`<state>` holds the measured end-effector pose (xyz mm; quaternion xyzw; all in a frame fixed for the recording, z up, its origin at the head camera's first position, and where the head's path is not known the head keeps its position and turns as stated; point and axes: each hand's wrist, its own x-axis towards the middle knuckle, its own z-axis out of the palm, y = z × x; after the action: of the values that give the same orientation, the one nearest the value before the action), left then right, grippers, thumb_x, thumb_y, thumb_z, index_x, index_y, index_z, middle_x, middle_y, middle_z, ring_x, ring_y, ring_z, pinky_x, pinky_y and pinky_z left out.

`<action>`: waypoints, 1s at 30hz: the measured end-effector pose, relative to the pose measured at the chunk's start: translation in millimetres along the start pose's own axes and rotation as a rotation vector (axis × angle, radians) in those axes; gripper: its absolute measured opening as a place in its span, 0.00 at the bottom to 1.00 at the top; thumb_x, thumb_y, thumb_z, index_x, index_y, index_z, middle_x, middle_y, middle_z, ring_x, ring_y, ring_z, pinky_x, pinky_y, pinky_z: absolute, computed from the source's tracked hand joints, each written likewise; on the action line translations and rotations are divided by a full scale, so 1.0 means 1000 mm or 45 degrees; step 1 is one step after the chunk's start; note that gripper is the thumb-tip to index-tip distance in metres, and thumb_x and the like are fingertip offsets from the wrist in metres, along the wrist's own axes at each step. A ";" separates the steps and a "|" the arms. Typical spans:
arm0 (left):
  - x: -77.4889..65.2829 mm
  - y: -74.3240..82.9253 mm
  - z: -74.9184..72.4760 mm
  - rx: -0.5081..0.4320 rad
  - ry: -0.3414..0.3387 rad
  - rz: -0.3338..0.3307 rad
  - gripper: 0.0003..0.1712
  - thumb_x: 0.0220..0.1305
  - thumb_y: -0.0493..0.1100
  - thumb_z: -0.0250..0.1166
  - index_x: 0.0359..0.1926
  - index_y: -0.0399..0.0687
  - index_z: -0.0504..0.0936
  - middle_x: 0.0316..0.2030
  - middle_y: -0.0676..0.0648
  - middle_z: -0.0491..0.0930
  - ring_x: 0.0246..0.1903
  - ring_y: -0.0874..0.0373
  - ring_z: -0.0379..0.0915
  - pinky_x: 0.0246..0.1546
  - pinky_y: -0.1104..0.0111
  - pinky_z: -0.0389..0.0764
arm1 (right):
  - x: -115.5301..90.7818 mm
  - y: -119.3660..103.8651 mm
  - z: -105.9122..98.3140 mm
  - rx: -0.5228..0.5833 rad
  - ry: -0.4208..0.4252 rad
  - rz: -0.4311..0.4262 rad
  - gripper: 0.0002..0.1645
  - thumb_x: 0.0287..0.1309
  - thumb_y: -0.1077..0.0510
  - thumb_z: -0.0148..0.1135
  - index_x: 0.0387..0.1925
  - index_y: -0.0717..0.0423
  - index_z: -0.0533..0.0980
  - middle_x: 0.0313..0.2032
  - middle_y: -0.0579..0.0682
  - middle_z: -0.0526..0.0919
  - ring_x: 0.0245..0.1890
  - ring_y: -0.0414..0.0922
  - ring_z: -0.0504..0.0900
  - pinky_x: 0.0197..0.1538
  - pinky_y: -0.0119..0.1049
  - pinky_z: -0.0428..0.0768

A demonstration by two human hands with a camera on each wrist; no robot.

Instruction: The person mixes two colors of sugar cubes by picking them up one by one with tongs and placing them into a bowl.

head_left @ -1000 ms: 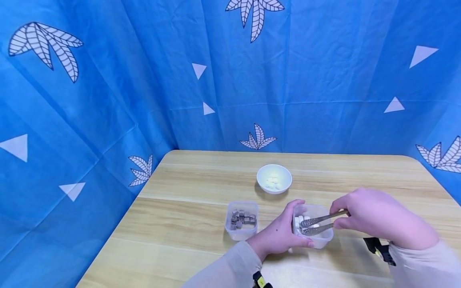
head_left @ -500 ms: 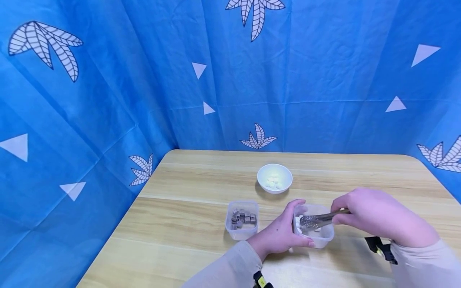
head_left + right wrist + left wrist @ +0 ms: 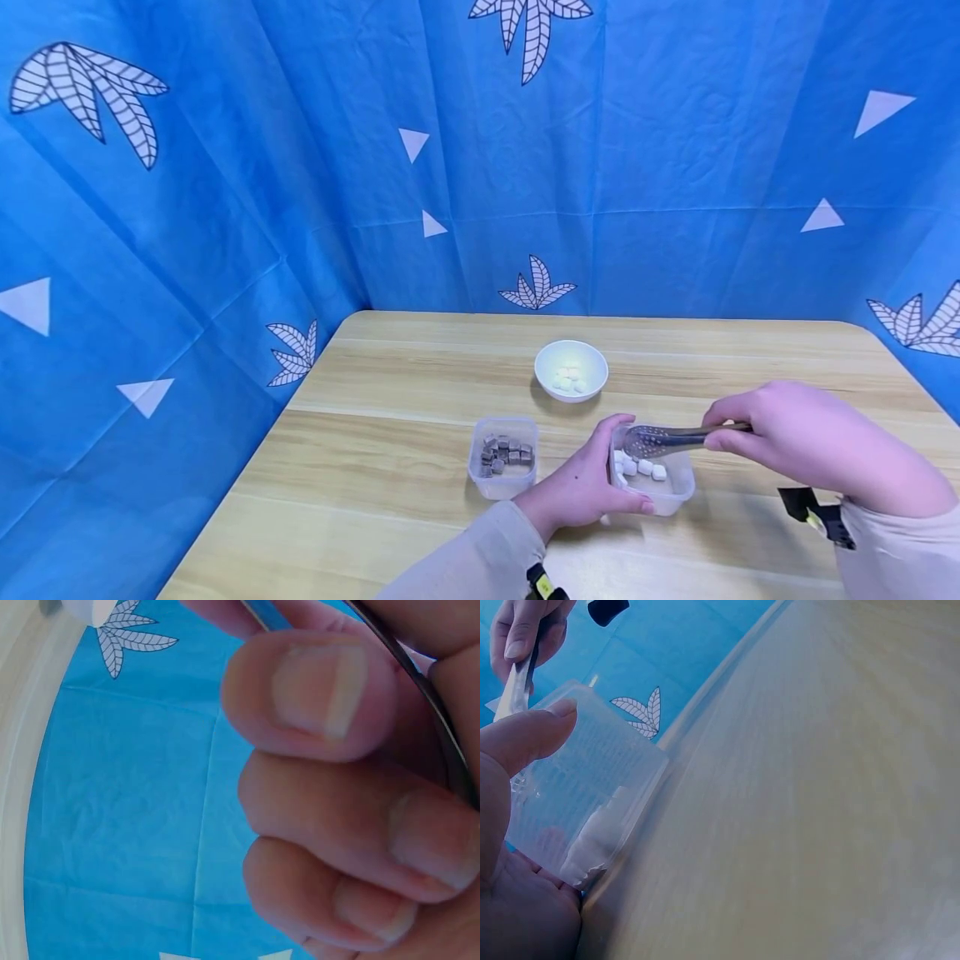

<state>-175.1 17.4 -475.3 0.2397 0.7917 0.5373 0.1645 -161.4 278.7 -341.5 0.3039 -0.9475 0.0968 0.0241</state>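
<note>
My left hand (image 3: pixel 573 490) grips a clear plastic container (image 3: pixel 670 506) from its left side, thumb along the near side and fingers at the back. Several small white blocks (image 3: pixel 647 467) lie inside it. My right hand (image 3: pixel 787 437) holds metal tongs (image 3: pixel 678 436) with perforated tips, which are close together over the container's back left part. Whether anything sits between the tips I cannot tell. In the left wrist view the container (image 3: pixel 600 750) shows from the side, white pieces low in it. The right wrist view has curled fingers (image 3: pixel 322 697) around the tongs (image 3: pixel 431 686).
A second clear container (image 3: pixel 504 492) with several dark grey-brown cubes (image 3: pixel 507 452) stands left of my left hand. Behind both containers is a white bowl (image 3: pixel 550 364) with several white pieces (image 3: pixel 570 382) in it. A blue patterned curtain (image 3: pixel 675 167) rises behind the wooden table (image 3: pixel 405 467).
The tongs closed among the white blocks, then rose and shifted slightly back, with my right hand moving a little right. More white blocks now show beneath them. My left hand stayed in place.
</note>
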 end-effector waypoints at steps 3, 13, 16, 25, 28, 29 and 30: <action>0.000 0.000 0.000 -0.012 -0.002 0.006 0.62 0.48 0.47 0.83 0.76 0.69 0.52 0.62 0.59 0.69 0.61 0.65 0.66 0.66 0.65 0.64 | -0.001 0.000 -0.003 -0.007 0.035 -0.006 0.04 0.62 0.41 0.68 0.39 0.29 0.83 0.32 0.23 0.80 0.27 0.25 0.73 0.32 0.36 0.77; 0.001 0.000 0.000 -0.014 -0.007 0.037 0.57 0.48 0.47 0.82 0.73 0.67 0.56 0.66 0.63 0.67 0.63 0.67 0.64 0.67 0.67 0.62 | 0.007 -0.003 -0.001 -0.068 0.306 -0.047 0.10 0.62 0.48 0.70 0.45 0.40 0.85 0.36 0.32 0.86 0.29 0.30 0.79 0.35 0.43 0.82; 0.001 0.001 -0.001 -0.009 -0.013 0.047 0.60 0.49 0.46 0.82 0.75 0.66 0.53 0.67 0.62 0.66 0.63 0.66 0.65 0.67 0.66 0.63 | 0.015 -0.002 0.007 -0.088 0.433 -0.074 0.11 0.60 0.50 0.72 0.45 0.42 0.86 0.34 0.34 0.86 0.25 0.30 0.75 0.30 0.41 0.79; 0.000 0.001 -0.001 -0.024 -0.025 0.054 0.60 0.50 0.46 0.82 0.76 0.66 0.52 0.67 0.61 0.67 0.62 0.66 0.66 0.66 0.67 0.64 | 0.035 0.002 0.034 -0.061 0.541 -0.003 0.13 0.59 0.51 0.72 0.45 0.47 0.86 0.32 0.42 0.87 0.20 0.36 0.76 0.24 0.42 0.77; 0.000 0.001 -0.001 -0.027 -0.023 0.047 0.60 0.50 0.46 0.82 0.75 0.67 0.52 0.65 0.61 0.67 0.60 0.66 0.67 0.65 0.67 0.65 | 0.040 0.002 0.041 -0.058 0.544 0.022 0.12 0.59 0.51 0.72 0.45 0.47 0.86 0.28 0.39 0.84 0.17 0.34 0.68 0.20 0.36 0.67; 0.000 0.002 -0.001 -0.025 -0.021 0.043 0.60 0.50 0.47 0.82 0.75 0.68 0.52 0.65 0.61 0.68 0.60 0.66 0.67 0.65 0.66 0.65 | 0.041 0.003 0.043 -0.055 0.543 0.028 0.12 0.59 0.51 0.72 0.45 0.46 0.86 0.27 0.38 0.83 0.17 0.34 0.65 0.20 0.35 0.64; 0.000 0.002 -0.001 -0.026 -0.020 0.037 0.60 0.50 0.47 0.82 0.75 0.69 0.52 0.64 0.60 0.68 0.59 0.67 0.67 0.65 0.66 0.65 | 0.043 0.003 0.045 -0.056 0.543 0.034 0.12 0.60 0.51 0.71 0.45 0.46 0.86 0.27 0.37 0.83 0.17 0.34 0.65 0.20 0.35 0.64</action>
<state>-175.3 16.7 -473.3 0.2537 0.7812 0.5459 0.1653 -197.2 247.6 -382.1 0.2634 -0.9267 0.1385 0.2294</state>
